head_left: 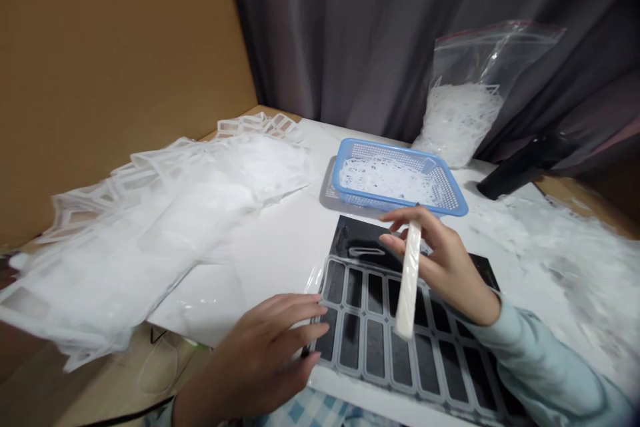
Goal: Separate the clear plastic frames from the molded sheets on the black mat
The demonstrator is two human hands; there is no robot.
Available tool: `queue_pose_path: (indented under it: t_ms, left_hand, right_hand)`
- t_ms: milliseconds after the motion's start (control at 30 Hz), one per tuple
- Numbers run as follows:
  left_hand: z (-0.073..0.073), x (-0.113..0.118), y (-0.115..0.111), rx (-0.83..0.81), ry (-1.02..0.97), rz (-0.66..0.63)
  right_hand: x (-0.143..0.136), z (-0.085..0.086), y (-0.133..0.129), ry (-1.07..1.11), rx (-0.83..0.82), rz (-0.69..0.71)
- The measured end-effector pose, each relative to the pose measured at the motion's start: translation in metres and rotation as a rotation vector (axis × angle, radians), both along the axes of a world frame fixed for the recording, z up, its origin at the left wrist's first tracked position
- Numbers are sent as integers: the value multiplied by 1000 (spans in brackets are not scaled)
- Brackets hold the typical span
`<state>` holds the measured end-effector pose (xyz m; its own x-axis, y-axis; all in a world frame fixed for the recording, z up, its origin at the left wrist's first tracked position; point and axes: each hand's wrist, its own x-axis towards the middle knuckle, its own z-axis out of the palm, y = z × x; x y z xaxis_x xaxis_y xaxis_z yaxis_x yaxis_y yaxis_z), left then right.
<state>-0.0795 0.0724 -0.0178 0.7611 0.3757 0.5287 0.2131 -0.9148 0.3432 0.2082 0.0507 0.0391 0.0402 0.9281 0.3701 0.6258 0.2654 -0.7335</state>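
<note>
In the head view, my right hand (445, 257) grips a flat white stick (410, 280), which looks wrapped in clear film and slants down over the sheet. Its thumb and index finger stretch out to the left. My left hand (273, 347) has its fingers spread, the tips at the left edge of the sheet. This translucent sheet (364, 317), with rows of rectangular cells, lies on a black board (345, 230). On the board's far part is one small loose white frame (367, 252), close to my right fingertips.
A blue basket (400, 147) holding thin white pieces stands beyond the board. Behind it a zip bag (465, 107) leans by the curtain. Many framed translucent sheets (200, 193) are heaped left. Clear scraps (565, 247) and a dark cylindrical object (515, 170) are at right.
</note>
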Motion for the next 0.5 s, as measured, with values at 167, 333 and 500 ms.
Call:
queue_pose_path:
  t_ms: [167, 333, 500]
  left_hand:
    - [-3, -7, -13, 103, -61, 14]
    - [-18, -14, -22, 230, -19, 42]
    - [-29, -21, -28, 271, 30, 17]
  right_hand:
    - [-16, 10, -12, -51, -153, 174]
    - [-51, -1, -28, 118, -313, 429]
    - [-66, -41, -44, 226, -416, 401]
